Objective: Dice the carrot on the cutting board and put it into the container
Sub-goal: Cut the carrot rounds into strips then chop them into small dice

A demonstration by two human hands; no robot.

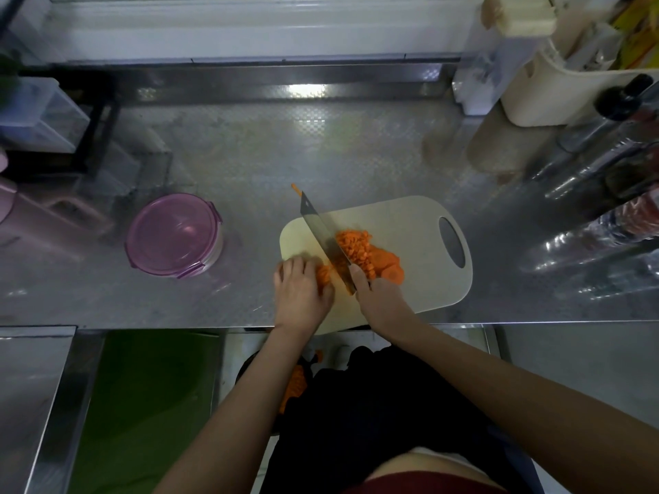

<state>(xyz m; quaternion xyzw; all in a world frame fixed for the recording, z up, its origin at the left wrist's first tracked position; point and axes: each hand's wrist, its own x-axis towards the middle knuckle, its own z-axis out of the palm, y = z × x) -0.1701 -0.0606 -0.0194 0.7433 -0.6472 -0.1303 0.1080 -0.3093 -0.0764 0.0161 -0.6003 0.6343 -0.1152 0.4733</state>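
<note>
Left hand (301, 287) is at the near-left edge of the cutting board (410, 222), fingers curled down over the carrot piece (324, 274). Right hand (379, 301) grips the knife (322, 233), index finger laid up against the blade. The blade runs diagonally between that piece and the diced carrot (354, 246). Carrot slices (390, 267) touch the dice on the right. The container (174, 234), purple lid on, stands well left on the steel counter (249, 155).

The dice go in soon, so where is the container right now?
In the head view the purple-lidded container sits on the steel counter, left of the cutting board and apart from it, right of a pink jug.
</note>
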